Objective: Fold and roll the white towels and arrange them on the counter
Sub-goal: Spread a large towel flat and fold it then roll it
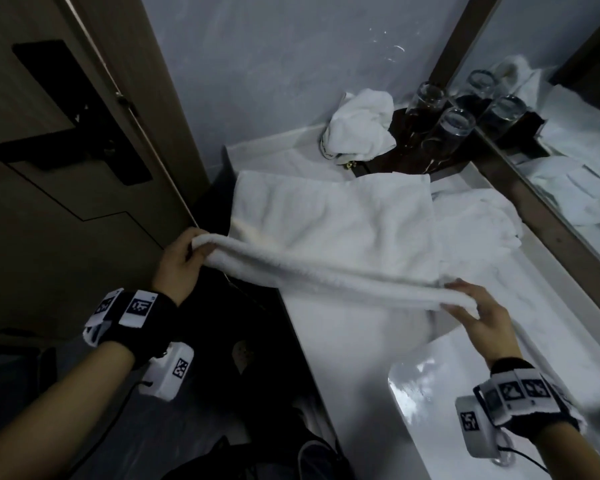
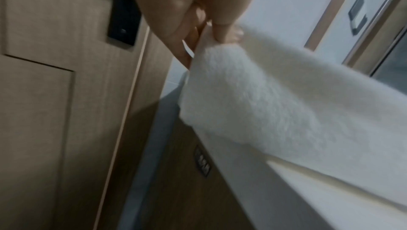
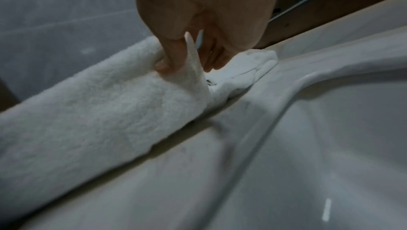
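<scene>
Fingers (image 2: pixel 220 30) of the left hand (image 1: pixel 181 261) pinch one end of the folded edge of the white towel (image 1: pixel 326 216), thumb on one side and fingertips on the other, at the left middle of the head view, out past the side of the surface (image 1: pixel 378 341). Fingers (image 3: pixel 169 59) of the right hand (image 1: pixel 478 313) grip the other end of that same edge at the lower right of centre, thumb pressed into the pile and the remaining fingers curled behind a flap of cloth. Between the two hands the lifted edge runs as a thick, taut band across the middle of the frame, raised above the pale surface. At the bottom right lies the rim of a white sink (image 1: pixel 430 393), close beside the right wrist.

Beyond the band, the rest of the towel lies flat on the surface in the middle of the frame. Just right of it sits a second heap of white cloth (image 1: pixel 478 220) against the mirror's frame (image 1: pixel 520 188). Further up, a crumpled white towel (image 1: pixel 361 126) rests on a dark tray (image 1: pixel 395 164), next to two upturned glasses (image 1: pixel 444 116). A wooden door (image 1: pixel 66 150) with a black lock plate fills the upper left.
</scene>
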Demonstrator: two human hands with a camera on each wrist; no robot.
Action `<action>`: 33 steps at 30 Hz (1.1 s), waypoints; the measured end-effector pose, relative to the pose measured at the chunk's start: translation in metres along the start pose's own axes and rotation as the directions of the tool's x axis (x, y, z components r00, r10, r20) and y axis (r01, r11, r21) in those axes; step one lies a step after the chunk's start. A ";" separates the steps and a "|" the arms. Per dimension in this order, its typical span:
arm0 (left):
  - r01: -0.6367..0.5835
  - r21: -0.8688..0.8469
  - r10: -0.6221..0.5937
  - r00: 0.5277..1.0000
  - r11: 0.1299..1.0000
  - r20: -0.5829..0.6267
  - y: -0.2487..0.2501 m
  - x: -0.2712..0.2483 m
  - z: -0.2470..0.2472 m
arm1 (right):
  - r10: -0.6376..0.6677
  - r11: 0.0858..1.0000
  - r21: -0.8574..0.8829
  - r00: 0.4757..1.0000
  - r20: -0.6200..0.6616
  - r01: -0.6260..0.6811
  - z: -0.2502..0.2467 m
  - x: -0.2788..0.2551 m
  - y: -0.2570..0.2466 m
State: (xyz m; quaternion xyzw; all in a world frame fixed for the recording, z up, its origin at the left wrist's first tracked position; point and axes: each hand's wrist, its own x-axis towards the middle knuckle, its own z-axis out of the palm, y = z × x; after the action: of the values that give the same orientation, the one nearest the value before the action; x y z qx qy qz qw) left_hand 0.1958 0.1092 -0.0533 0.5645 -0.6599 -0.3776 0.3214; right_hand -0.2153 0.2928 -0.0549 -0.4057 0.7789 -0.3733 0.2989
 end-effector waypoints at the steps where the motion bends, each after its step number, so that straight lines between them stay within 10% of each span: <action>1: 0.021 -0.012 -0.021 1.000 1.000 -0.022 0.002 0.007 0.003 | 0.024 0.995 0.097 1.000 0.001 -0.024 0.000 0.008 -0.004; 15: 0.144 -0.025 -0.145 0.988 0.989 -0.058 0.026 0.137 0.017 | 0.009 0.999 -0.033 0.956 -0.292 -0.019 0.033 0.153 -0.070; 33: 0.356 0.235 -0.375 0.926 0.905 0.043 -0.002 0.184 0.064 | 0.211 0.942 -0.231 0.965 -0.152 -0.243 0.034 0.219 -0.071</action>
State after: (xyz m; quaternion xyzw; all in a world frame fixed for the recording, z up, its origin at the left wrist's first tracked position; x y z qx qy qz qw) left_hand 0.1134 -0.0639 -0.0880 0.6936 -0.5938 -0.3789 0.1507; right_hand -0.2678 0.0660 -0.0512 -0.3230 0.8783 -0.2606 0.2374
